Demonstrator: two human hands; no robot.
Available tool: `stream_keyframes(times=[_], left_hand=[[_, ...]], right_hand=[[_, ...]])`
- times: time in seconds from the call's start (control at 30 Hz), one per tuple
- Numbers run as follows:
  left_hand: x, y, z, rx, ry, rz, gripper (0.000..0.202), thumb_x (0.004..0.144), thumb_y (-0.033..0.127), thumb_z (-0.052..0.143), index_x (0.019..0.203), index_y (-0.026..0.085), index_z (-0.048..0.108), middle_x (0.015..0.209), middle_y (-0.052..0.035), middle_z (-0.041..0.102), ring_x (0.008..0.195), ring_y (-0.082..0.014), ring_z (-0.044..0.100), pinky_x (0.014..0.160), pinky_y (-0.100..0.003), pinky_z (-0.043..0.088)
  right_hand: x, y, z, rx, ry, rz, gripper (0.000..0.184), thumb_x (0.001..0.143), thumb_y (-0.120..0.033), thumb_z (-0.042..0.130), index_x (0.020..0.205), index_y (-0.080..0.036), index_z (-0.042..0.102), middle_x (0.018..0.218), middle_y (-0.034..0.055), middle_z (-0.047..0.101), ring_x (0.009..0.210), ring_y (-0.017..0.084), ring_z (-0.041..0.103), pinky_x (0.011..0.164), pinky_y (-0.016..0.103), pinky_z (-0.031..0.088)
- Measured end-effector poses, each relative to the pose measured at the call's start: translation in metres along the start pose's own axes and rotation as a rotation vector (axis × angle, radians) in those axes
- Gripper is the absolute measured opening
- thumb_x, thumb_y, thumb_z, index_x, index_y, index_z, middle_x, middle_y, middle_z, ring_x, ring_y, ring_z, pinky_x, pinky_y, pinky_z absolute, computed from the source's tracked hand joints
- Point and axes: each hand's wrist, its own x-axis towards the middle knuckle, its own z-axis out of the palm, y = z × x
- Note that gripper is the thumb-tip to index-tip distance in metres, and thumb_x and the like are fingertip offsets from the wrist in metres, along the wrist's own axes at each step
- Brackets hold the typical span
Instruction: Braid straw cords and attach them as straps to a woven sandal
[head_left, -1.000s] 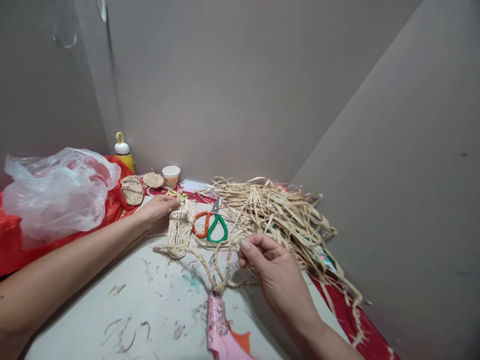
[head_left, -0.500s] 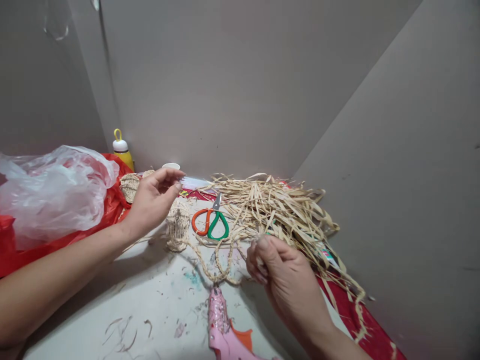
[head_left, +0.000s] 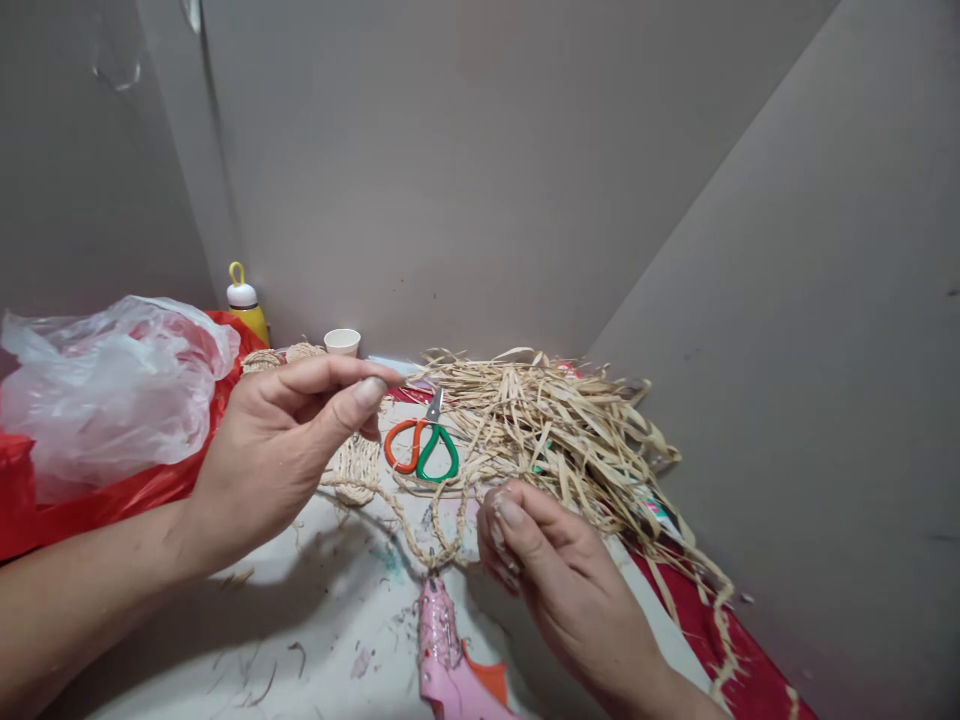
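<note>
My left hand [head_left: 289, 440] is raised above the table, thumb and forefinger pinched together; whatever is between them is too small to make out. Behind and under it lies a small woven straw piece [head_left: 360, 468] with a braided cord [head_left: 431, 525] trailing toward me. My right hand [head_left: 551, 565] hovers low at the near edge of a heap of loose straw strips [head_left: 555, 425], fingers curled and pressed together at the tips, close to the braided cord's loop. A pink glue gun [head_left: 442, 650] lies just in front of me, its nozzle by the cord.
Scissors with orange and green handles [head_left: 421, 450] lie between the woven piece and the straw. A clear plastic bag on red plastic [head_left: 105, 385] fills the left. A yellow bottle [head_left: 246, 300], a paper cup [head_left: 342, 342] and woven discs stand by the grey walls. Straw scraps litter the white tabletop [head_left: 300, 630].
My left hand has lifted off the woven piece and come toward me, closing into a pinch. My right hand has curled shut and dropped slightly nearer the cord.
</note>
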Motion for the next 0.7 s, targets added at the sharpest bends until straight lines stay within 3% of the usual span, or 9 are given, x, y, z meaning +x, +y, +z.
stream_keyframes(times=[0.17, 0.37, 0.5, 0.6, 0.7], left_hand=[[-0.0016, 0.0050, 0.0022, -0.028, -0.023, -0.041, 0.008, 0.078, 0.028, 0.074, 0.074, 0.021, 0.070, 0.063, 0.0025, 0.063, 0.059, -0.0092, 0.055, 0.056, -0.019, 0.045], [-0.0010, 0.0035, 0.0011, -0.072, -0.064, -0.075, 0.012, 0.081, 0.029, 0.070, 0.079, 0.020, 0.062, 0.066, 0.0024, 0.058, 0.062, -0.0102, 0.056, 0.059, -0.020, 0.047], [-0.0006, 0.0003, 0.0008, -0.144, -0.098, -0.105, 0.012, 0.086, 0.030, 0.064, 0.081, 0.020, 0.058, 0.070, 0.0018, 0.055, 0.065, -0.0105, 0.054, 0.062, -0.021, 0.049], [0.0000, 0.0006, 0.0019, -0.219, -0.122, -0.136, 0.012, 0.089, 0.029, 0.060, 0.082, 0.021, 0.056, 0.071, 0.0022, 0.054, 0.064, -0.0099, 0.052, 0.060, -0.020, 0.049], [0.0033, 0.0004, 0.0024, -0.270, -0.163, -0.175, 0.012, 0.089, 0.028, 0.059, 0.081, 0.020, 0.055, 0.070, 0.0026, 0.053, 0.062, -0.0093, 0.051, 0.058, -0.020, 0.049]], right_hand=[[-0.0006, 0.0034, -0.0004, 0.108, 0.037, -0.019, 0.045, 0.091, -0.047, 0.057, 0.058, -0.021, 0.041, 0.053, -0.0067, 0.033, 0.049, 0.010, 0.027, 0.046, 0.024, 0.025], [0.0059, 0.0001, -0.0016, 0.094, 0.025, 0.012, 0.029, 0.077, -0.037, 0.077, 0.064, -0.019, 0.060, 0.057, -0.0020, 0.057, 0.052, 0.010, 0.049, 0.051, 0.023, 0.039], [0.0052, -0.0030, 0.0007, 0.050, -0.003, 0.073, 0.025, 0.078, -0.038, 0.076, 0.070, -0.018, 0.064, 0.061, 0.0009, 0.064, 0.056, 0.013, 0.058, 0.056, 0.025, 0.046], [0.0031, -0.0025, 0.0018, 0.013, -0.009, 0.041, 0.033, 0.084, -0.045, 0.067, 0.066, -0.018, 0.059, 0.057, -0.0009, 0.058, 0.051, 0.011, 0.052, 0.051, 0.024, 0.043], [0.0015, 0.0015, 0.0004, 0.043, 0.013, -0.013, 0.047, 0.090, -0.049, 0.058, 0.055, -0.019, 0.047, 0.049, -0.0052, 0.041, 0.045, 0.009, 0.036, 0.044, 0.023, 0.032]])
